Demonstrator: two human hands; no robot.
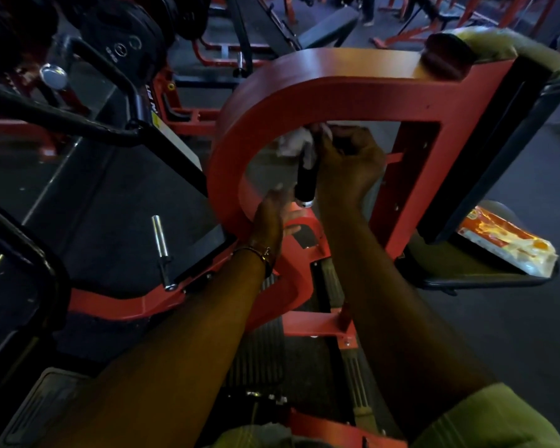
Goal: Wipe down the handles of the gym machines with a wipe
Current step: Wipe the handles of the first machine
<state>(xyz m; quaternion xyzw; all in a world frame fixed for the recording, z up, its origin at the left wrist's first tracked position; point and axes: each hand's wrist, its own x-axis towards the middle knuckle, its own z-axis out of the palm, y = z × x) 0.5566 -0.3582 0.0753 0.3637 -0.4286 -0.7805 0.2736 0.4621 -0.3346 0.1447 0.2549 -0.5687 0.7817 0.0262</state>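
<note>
Wiping is underway: your right hand (346, 156) grips the white crumpled wipe (296, 142) around the black cylindrical handle (306, 181); your left hand (272, 218) is open, and I judge the other handles remain.

A red machine frame (304, 101) curves across the middle, and a black handle (305, 181) with a silver tip hangs inside its opening. The right hand (348, 163) grips a white wipe (299, 142) against the top of the handle, while the left hand (272, 218), fingers relaxed, rests near the frame's lower curve just left of the handle's tip. On a dark seat (459, 273) at the right lies an orange and white packet (508, 240), and black weight plates (126, 43) stand at the far left.
</note>
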